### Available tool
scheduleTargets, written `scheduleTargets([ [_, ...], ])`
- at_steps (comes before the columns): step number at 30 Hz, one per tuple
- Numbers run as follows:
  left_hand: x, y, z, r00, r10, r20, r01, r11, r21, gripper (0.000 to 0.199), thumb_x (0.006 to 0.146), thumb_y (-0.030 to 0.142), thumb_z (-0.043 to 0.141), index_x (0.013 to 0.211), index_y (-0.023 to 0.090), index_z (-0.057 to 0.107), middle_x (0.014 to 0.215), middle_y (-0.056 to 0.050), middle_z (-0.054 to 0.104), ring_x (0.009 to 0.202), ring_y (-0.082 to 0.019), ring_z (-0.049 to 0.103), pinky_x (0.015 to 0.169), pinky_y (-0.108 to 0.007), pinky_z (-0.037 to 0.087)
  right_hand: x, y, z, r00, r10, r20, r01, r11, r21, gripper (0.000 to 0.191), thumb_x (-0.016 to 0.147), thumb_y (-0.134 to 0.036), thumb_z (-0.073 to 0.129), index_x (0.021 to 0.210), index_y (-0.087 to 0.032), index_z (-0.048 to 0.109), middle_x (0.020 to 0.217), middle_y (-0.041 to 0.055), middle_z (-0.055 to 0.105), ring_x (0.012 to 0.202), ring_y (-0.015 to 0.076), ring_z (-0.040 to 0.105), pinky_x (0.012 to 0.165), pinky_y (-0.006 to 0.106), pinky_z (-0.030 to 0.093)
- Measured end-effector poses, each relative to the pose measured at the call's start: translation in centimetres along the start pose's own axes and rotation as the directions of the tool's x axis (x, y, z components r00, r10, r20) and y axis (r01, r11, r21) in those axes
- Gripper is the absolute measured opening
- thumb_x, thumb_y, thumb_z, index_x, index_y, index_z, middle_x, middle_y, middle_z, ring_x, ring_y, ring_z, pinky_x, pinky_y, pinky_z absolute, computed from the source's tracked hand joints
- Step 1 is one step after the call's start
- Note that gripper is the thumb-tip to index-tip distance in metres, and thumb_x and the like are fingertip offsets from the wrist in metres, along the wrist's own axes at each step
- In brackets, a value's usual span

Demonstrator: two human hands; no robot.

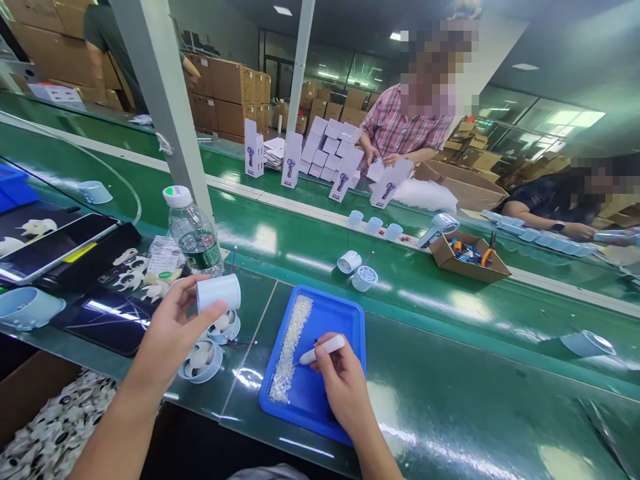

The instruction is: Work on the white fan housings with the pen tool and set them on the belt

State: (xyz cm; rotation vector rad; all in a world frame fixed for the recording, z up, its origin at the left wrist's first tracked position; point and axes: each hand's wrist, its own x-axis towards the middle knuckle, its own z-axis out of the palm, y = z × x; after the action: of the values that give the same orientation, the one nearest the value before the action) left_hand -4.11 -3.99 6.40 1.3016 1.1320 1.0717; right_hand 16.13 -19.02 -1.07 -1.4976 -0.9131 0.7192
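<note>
My left hand [183,320] is closed around a light-blue plastic cylinder housing [219,293], held tilted on its side above the bench. Below it stand two round fan housings, one [201,360] with white blades facing up and another [225,325] partly hidden behind it. In my right hand [343,377] is a white pen-like tool [323,349], gripped between thumb and fingers. Its tip points at a strip of small whitish translucent pieces [291,353] along the left side of a blue tray [361,320]. Whether the tip touches them I cannot tell.
A water bottle [193,233] stands behind my left hand. Two light-blue housings [364,278] sit beyond the tray. Tweezers [605,433] lie at the right. Across the green conveyor are white boxes [327,150], a carton of parts [470,257] and a person in a checked shirt [395,120].
</note>
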Motion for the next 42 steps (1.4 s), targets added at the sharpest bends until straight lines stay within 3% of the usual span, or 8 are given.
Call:
scheduleTargets([
  [8, -0.3, -0.1, -0.1, 1.0, 0.011, 0.015, -0.011, 1.0, 0.013, 0.053, 0.064, 0.041, 0.082, 0.109, 0.027, 0.058, 0.108, -0.001, 0.061, 0.099, -0.02, 0.059, 0.075, -0.023, 0.051, -0.3, -0.2, -0.3, 1.0, -0.025, -0.014, 0.025, 0.998, -0.05, 0.029, 0.091, -0.046, 0.052, 0.094, -0.018, 0.055, 0.082, 0.004, 0.062, 0.071, 0.016, 0.06, 0.067, 0.027, 0.051],
  [11, -0.4, -0.3, -0.1, 1.0, 0.007, 0.021, -0.008, 1.0, 0.017, 0.054, 0.063, 0.041, 0.082, 0.11, 0.026, 0.058, 0.108, -0.002, 0.062, 0.099, -0.021, 0.059, 0.074, -0.024, 0.052, -0.8, -0.6, -0.8, 0.992, -0.112, -0.052, 0.102, 0.98, -0.169, 0.023, 0.093, -0.041, 0.05, 0.089, -0.019, 0.055, 0.077, 0.0021, 0.06, 0.067, 0.0148, 0.058, 0.064, 0.025, 0.048],
  [17, -0.7, -0.3, 0.2, 0.999, -0.004, 0.045, 0.004, 1.0, 0.001, 0.055, 0.064, 0.039, 0.082, 0.111, 0.026, 0.058, 0.108, -0.003, 0.062, 0.098, -0.022, 0.06, 0.074, -0.025, 0.052, -1.6, -1.1, -2.2, 0.96, -0.277, 0.044, 0.27, 0.866, -0.421, 0.015, 0.093, -0.031, 0.05, 0.084, -0.02, 0.055, 0.076, 0.0009, 0.057, 0.064, 0.0131, 0.052, 0.061, 0.023, 0.043],
  [23, -1.3, 0.5, 0.7, 0.998, -0.031, 0.063, 0.037, 0.995, -0.091, 0.052, 0.063, 0.041, 0.082, 0.108, 0.027, 0.06, 0.101, 0.0, 0.062, 0.093, -0.019, 0.06, 0.07, -0.022, 0.052, -2.5, -0.4, -3.2, 0.963, -0.176, -0.205, 0.107, 0.945, -0.309, 0.022, 0.094, -0.04, 0.047, 0.089, -0.02, 0.053, 0.068, -0.0003, 0.058, 0.059, 0.0139, 0.055, 0.058, 0.024, 0.044],
  [25, -1.5, 0.7, 0.7, 0.998, -0.032, 0.06, 0.039, 0.993, -0.108, 0.053, 0.063, 0.041, 0.081, 0.109, 0.026, 0.06, 0.1, 0.0, 0.062, 0.092, -0.019, 0.059, 0.07, -0.023, 0.051, -2.9, -0.1, -3.3, 0.959, -0.16, -0.234, 0.086, 0.951, -0.297, 0.024, 0.093, -0.042, 0.048, 0.088, -0.019, 0.053, 0.066, -0.0001, 0.058, 0.058, 0.0139, 0.055, 0.058, 0.024, 0.045],
  [34, -2.0, 1.1, 0.6, 0.994, -0.044, 0.095, 0.059, 0.985, -0.163, 0.05, 0.068, 0.043, 0.078, 0.11, 0.025, 0.059, 0.104, -0.004, 0.062, 0.089, -0.018, 0.059, 0.067, -0.017, 0.051, -2.9, 0.2, -3.1, 0.959, -0.261, -0.111, 0.192, 0.886, -0.422, 0.017, 0.095, -0.034, 0.047, 0.09, -0.02, 0.054, 0.07, -0.0019, 0.056, 0.059, 0.0117, 0.054, 0.057, 0.022, 0.043],
  [39, -2.1, 0.7, 1.2, 0.995, -0.052, 0.083, 0.082, 0.909, -0.409, 0.044, 0.067, 0.031, 0.081, 0.105, 0.028, 0.059, 0.107, -0.002, 0.063, 0.091, -0.02, 0.063, 0.069, -0.024, 0.057, -3.1, -0.1, -3.1, 0.936, -0.353, -0.018, 0.301, 0.824, -0.48, 0.007, 0.093, -0.027, 0.05, 0.09, -0.021, 0.054, 0.076, -0.0014, 0.058, 0.064, 0.0115, 0.056, 0.059, 0.02, 0.045],
  [42, -2.0, 0.7, 1.7, 0.99, -0.06, 0.131, 0.123, 0.825, -0.552, 0.031, 0.072, 0.024, 0.076, 0.1, 0.025, 0.061, 0.106, -0.003, 0.066, 0.094, -0.022, 0.064, 0.074, -0.029, 0.059, -2.3, -0.6, -3.1, 0.947, -0.321, -0.024, 0.279, 0.855, -0.437, 0.01, 0.093, -0.029, 0.051, 0.09, -0.021, 0.056, 0.08, -0.0001, 0.061, 0.068, 0.0124, 0.058, 0.063, 0.021, 0.046],
])
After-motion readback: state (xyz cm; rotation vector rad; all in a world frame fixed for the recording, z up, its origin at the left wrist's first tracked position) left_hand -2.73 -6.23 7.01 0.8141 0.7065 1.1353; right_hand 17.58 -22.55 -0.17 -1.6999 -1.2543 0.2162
